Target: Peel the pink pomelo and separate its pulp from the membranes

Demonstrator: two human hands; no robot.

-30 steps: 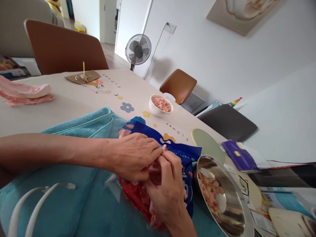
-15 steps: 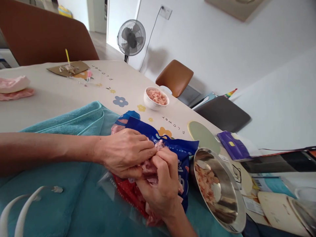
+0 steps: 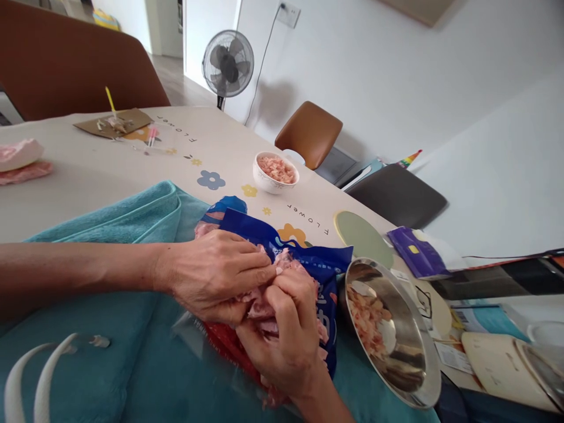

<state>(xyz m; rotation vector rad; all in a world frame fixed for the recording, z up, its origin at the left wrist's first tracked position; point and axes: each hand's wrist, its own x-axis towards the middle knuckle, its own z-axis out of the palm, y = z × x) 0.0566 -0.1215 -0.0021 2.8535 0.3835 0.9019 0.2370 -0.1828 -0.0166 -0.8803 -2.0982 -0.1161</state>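
Raw meat gripped at a blue printed bag

The left hand and right hand curl their fingers closed on the meat, at six o'clock in view. The bag's white characters are partly covered, unreadable. From the meat, the tablecloth reads "Flower" at eleven and one o'clock; a steel bowl sits at three.

The left hand and the right hand hide a part of the meat and of the blue bag, whose smallest letters cannot be read. The left edge cuts the pink slab and the big brown chair; the top edge cuts the wall panel.
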